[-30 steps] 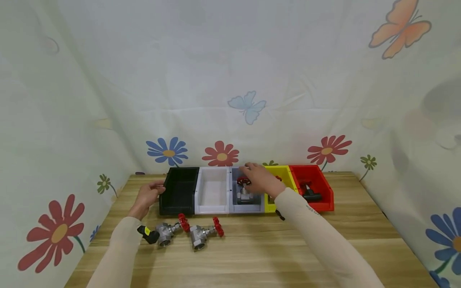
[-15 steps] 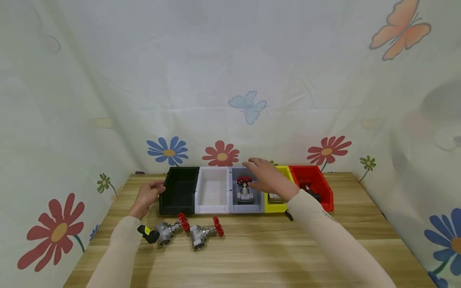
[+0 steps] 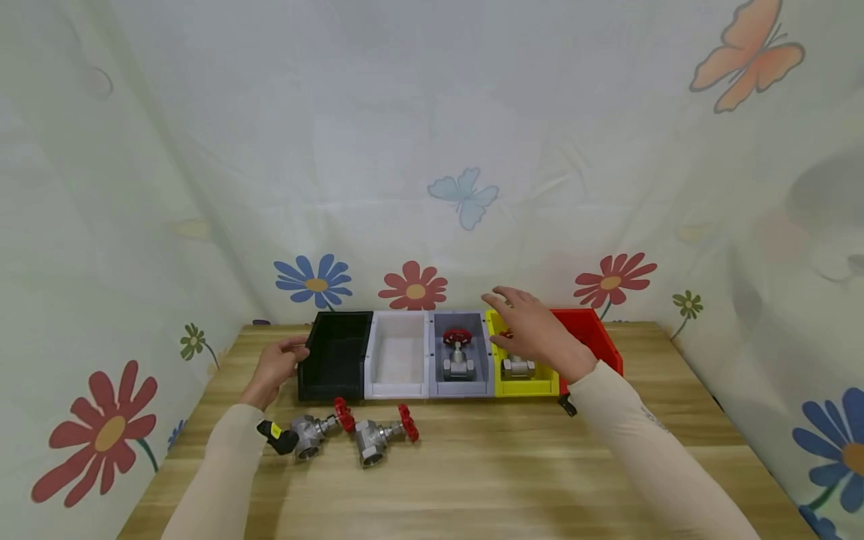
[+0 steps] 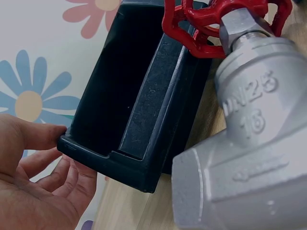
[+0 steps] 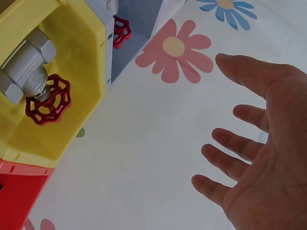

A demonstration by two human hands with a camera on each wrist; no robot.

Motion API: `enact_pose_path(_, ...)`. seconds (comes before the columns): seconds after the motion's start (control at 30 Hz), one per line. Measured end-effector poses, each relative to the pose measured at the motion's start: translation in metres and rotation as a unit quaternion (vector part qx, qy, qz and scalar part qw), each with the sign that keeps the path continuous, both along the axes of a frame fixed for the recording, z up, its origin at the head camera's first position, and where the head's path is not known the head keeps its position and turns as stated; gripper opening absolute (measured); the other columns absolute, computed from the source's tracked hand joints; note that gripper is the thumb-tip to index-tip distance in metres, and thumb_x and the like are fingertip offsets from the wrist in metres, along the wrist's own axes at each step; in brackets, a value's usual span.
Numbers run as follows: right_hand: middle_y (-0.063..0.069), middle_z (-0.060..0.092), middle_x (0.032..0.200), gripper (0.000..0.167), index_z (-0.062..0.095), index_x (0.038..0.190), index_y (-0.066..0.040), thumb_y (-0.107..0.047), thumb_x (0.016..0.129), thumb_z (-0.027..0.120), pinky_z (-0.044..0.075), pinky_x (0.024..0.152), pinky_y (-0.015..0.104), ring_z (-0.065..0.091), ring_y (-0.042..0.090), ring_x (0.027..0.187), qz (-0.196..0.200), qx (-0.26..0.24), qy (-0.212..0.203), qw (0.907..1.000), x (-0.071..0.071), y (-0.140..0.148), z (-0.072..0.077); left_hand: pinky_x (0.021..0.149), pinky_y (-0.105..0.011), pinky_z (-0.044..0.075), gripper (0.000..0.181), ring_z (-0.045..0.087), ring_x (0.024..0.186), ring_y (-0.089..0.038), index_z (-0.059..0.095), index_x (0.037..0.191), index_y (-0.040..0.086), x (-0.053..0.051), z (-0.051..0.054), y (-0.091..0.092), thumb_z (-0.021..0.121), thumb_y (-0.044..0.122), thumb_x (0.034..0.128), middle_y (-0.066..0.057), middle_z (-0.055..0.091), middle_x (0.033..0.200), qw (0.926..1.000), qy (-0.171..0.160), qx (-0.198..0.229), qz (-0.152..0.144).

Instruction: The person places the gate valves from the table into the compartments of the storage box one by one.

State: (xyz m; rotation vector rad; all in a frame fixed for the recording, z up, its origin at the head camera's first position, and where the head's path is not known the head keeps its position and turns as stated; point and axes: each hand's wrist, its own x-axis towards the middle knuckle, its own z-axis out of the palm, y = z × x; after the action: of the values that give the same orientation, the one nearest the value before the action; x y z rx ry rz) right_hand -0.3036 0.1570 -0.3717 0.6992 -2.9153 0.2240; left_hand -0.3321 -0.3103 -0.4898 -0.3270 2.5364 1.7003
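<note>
My left hand (image 3: 275,369) grips the left wall of the black bin (image 3: 335,394); in the left wrist view the thumb (image 4: 45,136) lies on the rim of the black bin (image 4: 110,165), with the other fingers curled below. My right hand (image 3: 536,330) is spread above the yellow bin (image 3: 526,388) and holds nothing; the right wrist view shows its fingers (image 5: 230,148) apart. A red-wheeled valve (image 3: 518,367) lies in the yellow bin, partly hidden by that hand. Another valve (image 3: 459,365) sits in the grey bin (image 3: 462,390).
Two red-wheeled metal valves (image 3: 309,435) (image 3: 371,442) lie on the wooden table (image 3: 472,480) before the black and white bins. The white bin (image 3: 398,391) holds nothing. At the right end stands the red bin (image 3: 601,337), partly covered by my right hand. A flowered cloth hangs behind.
My right hand has moved right, from the valve in the grey bin to above the yellow bin, leaving that valve in place. My left hand has stayed on the black bin.
</note>
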Motion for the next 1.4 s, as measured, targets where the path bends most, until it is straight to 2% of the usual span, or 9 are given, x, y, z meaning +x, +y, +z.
enact_pose_path(0.27,0.011,0.034,0.157,0.079,0.035,0.152,-0.022,-0.034,0.085,0.075,0.041,0.109,0.057,0.035,0.036,0.142,-0.019,-0.018,0.011,0.9996,-0.001,0.022,0.002,0.108,-0.052,0.043,0.048,0.045,0.133,-0.037,0.042,0.148,0.006,0.000,0.000,-0.001,0.048,0.019,0.1026,-0.022,0.047,0.145,1.0000,-0.008,0.000,-0.002)
enact_pose_path(0.5,0.015,0.034,0.156,0.080,0.035,0.152,-0.017,-0.031,0.085,0.075,0.039,0.109,0.060,0.036,0.040,0.140,-0.036,-0.038,0.024,0.9984,-0.002,0.051,0.006,0.108,-0.052,0.043,0.048,0.045,0.133,-0.038,0.042,0.147,0.005,-0.002,0.000,-0.001,0.049,0.020,0.1025,-0.023,0.047,0.145,1.0000,-0.001,0.000,0.000)
enact_pose_path(0.9,0.022,0.033,0.154,0.080,0.032,0.153,-0.013,-0.030,0.087,0.074,0.041,0.101,0.066,0.037,0.044,0.136,-0.090,-0.050,0.011,0.9947,-0.003,0.095,-0.001,0.109,-0.053,0.041,0.048,0.044,0.134,-0.039,0.041,0.148,0.005,-0.001,0.004,0.000,0.048,0.017,0.1024,-0.023,0.046,0.146,1.0000,-0.006,-0.002,0.006)
enact_pose_path(1.23,0.026,0.037,0.148,0.076,0.036,0.149,-0.004,-0.024,0.086,0.073,0.043,0.100,0.065,0.041,0.046,0.129,-0.102,-0.053,0.018,0.9933,-0.003,0.131,-0.009,0.109,-0.053,0.042,0.047,0.044,0.133,-0.039,0.042,0.147,0.005,0.001,0.003,0.001,0.048,0.018,0.1024,-0.023,0.047,0.145,1.0000,-0.004,-0.003,0.004)
enact_pose_path(1.4,0.028,0.033,0.150,0.077,0.032,0.150,-0.003,-0.026,0.088,0.071,0.042,0.099,0.066,0.038,0.049,0.131,-0.123,-0.048,-0.008,0.9912,-0.005,0.147,-0.012,0.108,-0.053,0.042,0.047,0.045,0.133,-0.039,0.042,0.147,0.005,0.000,0.001,0.000,0.048,0.020,0.1025,-0.023,0.047,0.145,1.0000,-0.003,-0.009,0.001)
